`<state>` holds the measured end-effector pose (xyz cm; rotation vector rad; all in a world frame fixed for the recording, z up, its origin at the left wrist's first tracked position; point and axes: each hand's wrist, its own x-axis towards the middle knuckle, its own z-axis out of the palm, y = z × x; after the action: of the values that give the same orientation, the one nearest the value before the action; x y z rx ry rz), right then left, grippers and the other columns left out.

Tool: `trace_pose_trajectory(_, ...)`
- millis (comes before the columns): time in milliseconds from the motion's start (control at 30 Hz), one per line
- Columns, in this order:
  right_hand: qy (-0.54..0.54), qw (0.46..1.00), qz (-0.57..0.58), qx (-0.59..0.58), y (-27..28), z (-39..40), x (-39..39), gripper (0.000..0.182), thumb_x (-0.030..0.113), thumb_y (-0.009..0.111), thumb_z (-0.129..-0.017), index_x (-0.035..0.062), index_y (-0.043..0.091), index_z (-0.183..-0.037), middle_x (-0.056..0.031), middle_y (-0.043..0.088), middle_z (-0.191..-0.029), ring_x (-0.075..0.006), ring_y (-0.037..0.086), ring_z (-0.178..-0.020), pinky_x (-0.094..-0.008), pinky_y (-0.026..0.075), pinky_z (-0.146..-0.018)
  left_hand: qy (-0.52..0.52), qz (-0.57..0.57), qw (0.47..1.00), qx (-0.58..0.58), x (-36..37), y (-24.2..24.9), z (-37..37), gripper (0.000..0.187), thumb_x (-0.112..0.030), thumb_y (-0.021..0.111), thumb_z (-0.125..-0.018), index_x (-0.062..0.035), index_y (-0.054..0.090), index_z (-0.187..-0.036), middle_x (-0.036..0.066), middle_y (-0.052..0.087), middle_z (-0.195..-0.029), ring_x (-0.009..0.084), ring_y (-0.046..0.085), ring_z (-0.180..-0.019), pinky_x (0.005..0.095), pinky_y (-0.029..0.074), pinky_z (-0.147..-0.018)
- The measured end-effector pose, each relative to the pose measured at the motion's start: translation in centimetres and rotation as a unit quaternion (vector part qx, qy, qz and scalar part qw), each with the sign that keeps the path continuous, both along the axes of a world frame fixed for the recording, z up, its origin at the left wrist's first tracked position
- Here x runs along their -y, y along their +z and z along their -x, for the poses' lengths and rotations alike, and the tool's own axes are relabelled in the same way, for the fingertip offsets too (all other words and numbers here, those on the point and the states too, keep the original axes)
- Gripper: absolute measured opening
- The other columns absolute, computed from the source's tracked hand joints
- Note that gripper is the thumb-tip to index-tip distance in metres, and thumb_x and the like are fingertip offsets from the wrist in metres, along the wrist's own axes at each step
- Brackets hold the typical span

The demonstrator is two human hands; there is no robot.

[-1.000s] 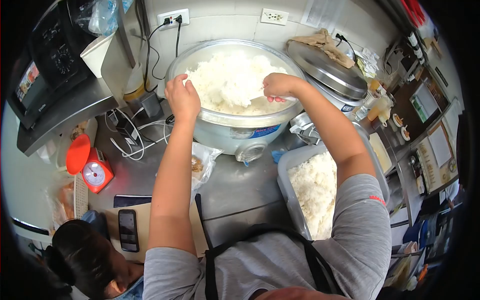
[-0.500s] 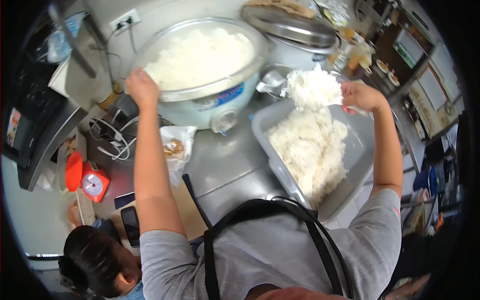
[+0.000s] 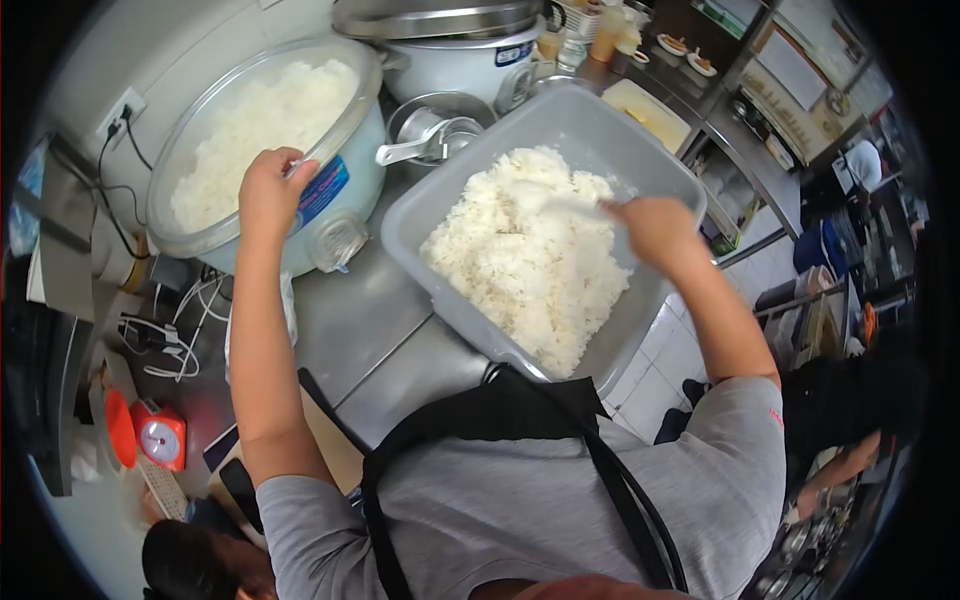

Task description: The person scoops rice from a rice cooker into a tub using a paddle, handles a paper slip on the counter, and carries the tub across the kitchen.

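Observation:
My left hand [image 3: 270, 195] is closed on the near rim of a large pale blue rice cooker [image 3: 330, 240], its fingers curled over the edge. White cooked rice [image 3: 270, 125] fills the cooker's pot. Over a grey plastic tub [image 3: 455, 150], my right hand [image 3: 655, 232] grips a rice paddle [image 3: 570, 208], smeared by motion. The paddle's blade is at the heap of rice [image 3: 510, 280] in the tub; exactly where it touches is too blurred to tell.
Behind the tub stand a metal pot [image 3: 465, 104] with a white-handled scoop [image 3: 405, 150] and a second cooker [image 3: 455, 70]. A red scale [image 3: 160, 440], cables [image 3: 185, 340] and a person's head [image 3: 195, 560] are at left. Another person [image 3: 850, 410] is at right.
My right hand has brought the paddle down from above the tub to the rice in it; the clump it carried is no longer raised. My left hand has shifted along the cooker's rim. The view has turned.

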<state>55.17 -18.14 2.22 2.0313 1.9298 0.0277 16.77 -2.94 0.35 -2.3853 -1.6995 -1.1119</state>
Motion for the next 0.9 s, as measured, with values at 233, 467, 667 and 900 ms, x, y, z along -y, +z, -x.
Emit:
trace_pose_trajectory(233, 0.033, 0.994, 0.073, -0.078, -6.0, 3.2, -0.8, 0.042, 0.009, 0.039, -0.08, 0.015, 0.042, -0.121, -0.0121, 0.059, -0.09, -0.0273, 0.058, -0.084, -0.0369, 0.048, -0.068, 0.027, -0.031, 0.998, 0.042, -0.3, 0.5, -1.8, 0.018, -0.019, 0.059, -0.075, -0.0021, 0.06, -0.077, 0.012, 0.057, -0.069, 0.0239, 0.055, -0.062, 0.0316, 0.042, -0.057)
trace_pose_trajectory(467, 0.016, 0.994, -0.026, -0.102, 0.0, -0.6, -1.7, 0.032, 0.007, 0.044, -0.075, 0.0101, 0.054, -0.105, -0.0117, 0.06, -0.09, -0.0274, 0.06, -0.083, -0.0373, 0.048, -0.065, -0.268, 0.096, 0.959, 0.01, 7.3, -6.6, -11.8, 0.02, -0.017, 0.049, -0.081, 0.0015, 0.058, -0.082, 0.019, 0.055, -0.08, 0.034, 0.052, -0.078, 0.0399, 0.04, -0.07)
trace_pose_trajectory(667, -0.012, 0.984, 0.039, -0.176, -10.4, 0.8, -5.2, 0.028, 0.007, 0.043, -0.076, 0.0068, 0.055, -0.102, -0.0136, 0.06, -0.093, -0.0279, 0.058, -0.086, -0.038, 0.048, -0.068, -0.185, 0.118, 0.976, 0.01, 9.1, -10.0, -14.0, 0.023, -0.018, 0.065, -0.067, -0.0011, 0.057, -0.08, 0.017, 0.055, -0.085, 0.0331, 0.051, -0.08, 0.0391, 0.04, -0.071)
trace_pose_trajectory(900, 0.038, 0.992, 0.106, -0.052, -0.4, -3.1, 0.5, 0.047, 0.006, 0.043, -0.076, 0.0227, 0.046, -0.119, -0.0079, 0.059, -0.094, -0.0257, 0.059, -0.083, -0.0352, 0.048, -0.063, -0.119, 0.166, 0.978, -0.036, 8.5, -9.2, -13.8, 0.02, -0.015, 0.066, -0.065, -0.0033, 0.051, -0.062, 0.014, 0.051, -0.071, 0.0317, 0.049, -0.071, 0.0385, 0.039, -0.064)
